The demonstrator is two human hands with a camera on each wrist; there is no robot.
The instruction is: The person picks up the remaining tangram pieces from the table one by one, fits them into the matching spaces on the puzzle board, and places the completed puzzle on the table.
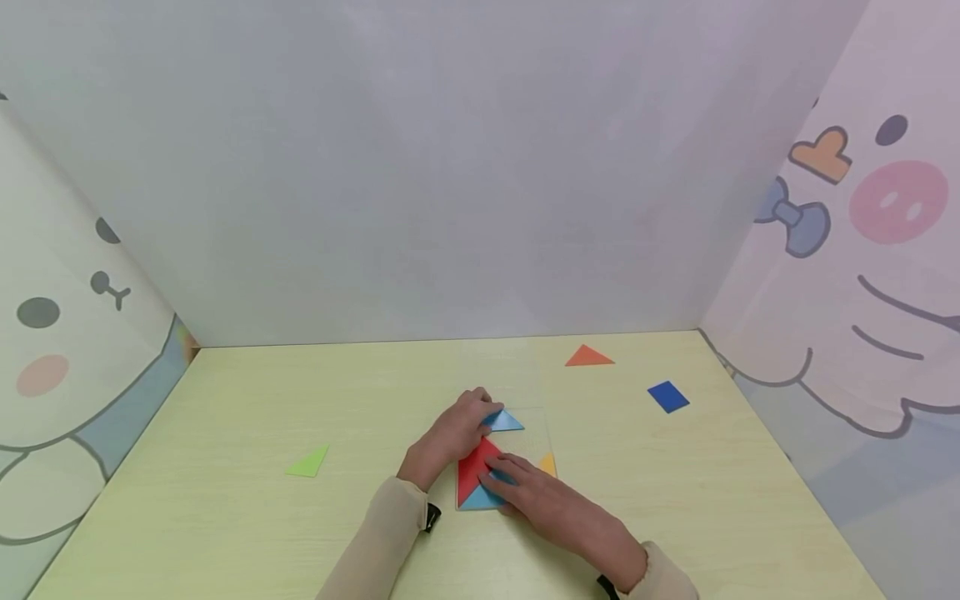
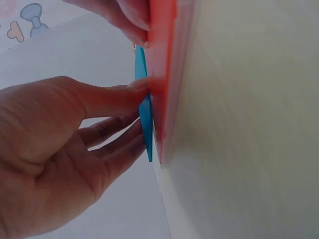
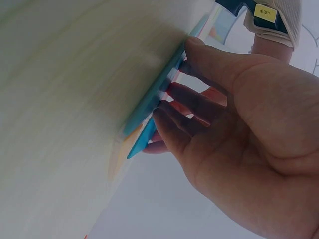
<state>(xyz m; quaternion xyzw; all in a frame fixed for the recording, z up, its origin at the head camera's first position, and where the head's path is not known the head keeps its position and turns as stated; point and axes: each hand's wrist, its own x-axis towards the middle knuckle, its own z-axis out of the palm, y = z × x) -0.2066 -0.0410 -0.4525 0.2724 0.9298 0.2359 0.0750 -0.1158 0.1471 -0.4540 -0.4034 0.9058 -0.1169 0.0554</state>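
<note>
My left hand point(image 1: 459, 429) pinches a light blue triangular piece point(image 1: 507, 422) between thumb and fingers above the far part of a clear square tray point(image 1: 534, 425). In the left wrist view, this blue piece point(image 2: 145, 124) stands slightly tilted beside the red surface. A large red triangle point(image 1: 470, 473) and a blue piece point(image 1: 478, 499) lie in the tray's near left part. My right hand point(image 1: 551, 504) rests its fingers on these pieces, with its thumb at the tray's near edge. Partly hidden behind that hand is a yellow-orange piece point(image 1: 548, 463).
A light green piece point(image 1: 309, 462) lies left on the wooden table point(image 1: 225, 500). Toward the back right are an orange-red triangle point(image 1: 589, 357) and a dark blue four-sided piece point(image 1: 668, 397). A grey back wall and cartoon-printed side panels surround the table.
</note>
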